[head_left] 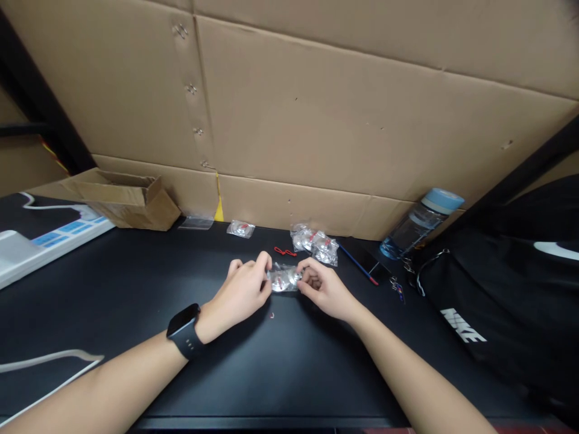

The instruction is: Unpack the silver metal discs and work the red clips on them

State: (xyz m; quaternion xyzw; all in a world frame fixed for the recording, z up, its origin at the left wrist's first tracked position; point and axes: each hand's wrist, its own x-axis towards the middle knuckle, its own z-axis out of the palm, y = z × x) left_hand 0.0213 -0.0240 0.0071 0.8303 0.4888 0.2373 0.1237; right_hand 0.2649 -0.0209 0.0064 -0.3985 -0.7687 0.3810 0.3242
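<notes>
My left hand (244, 288) and my right hand (322, 288) pinch the two ends of a small clear plastic bag (284, 279) with a shiny item and a bit of red inside. The bag sits just above the black table (136, 283), near its middle. Both hands have their fingers closed on the bag. A black smartwatch (184, 330) is on my left wrist. Behind the hands lie a small pile of similar filled bags (315, 243), a single filled bag (240, 228) and a red clip (284, 251).
A cardboard wall (316, 108) backs the table. An open cardboard box (122, 199) lies at back left, with an empty clear bag (196, 223) next to it. A water bottle (418, 224), a pen (357, 264), keys (398, 287) and a black Nike bag (506, 301) are at right.
</notes>
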